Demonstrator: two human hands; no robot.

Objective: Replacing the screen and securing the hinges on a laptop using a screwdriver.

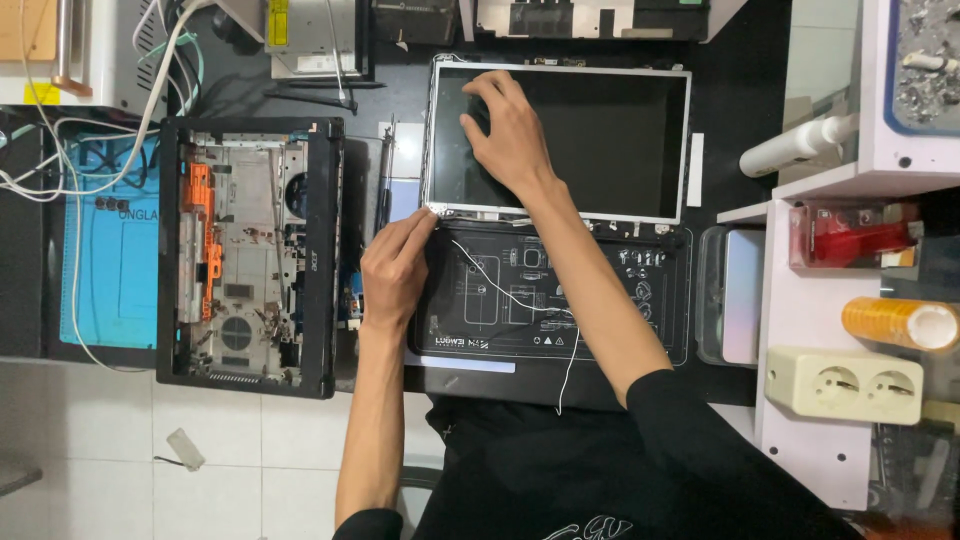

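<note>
Dark screen panel [600,140] under flat open right hand [510,130], left hand [395,265] pinching its lower-left corner.

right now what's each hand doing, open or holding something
Left hand: fingertips pinched at the lower left corner of the screen panel, seemingly on a thin white wire.
Right hand: open, fingers spread flat on the screen panel, holding nothing.

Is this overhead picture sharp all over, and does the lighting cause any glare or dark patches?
Head view: mostly sharp and evenly lit; the left hand and right hand show crisp edges, no motion blur. The bare screen panel looks matte dark, without strong glare. The white shelf at right is bright but not washed out. The black mat and the dark clothing swallow detail.
</note>
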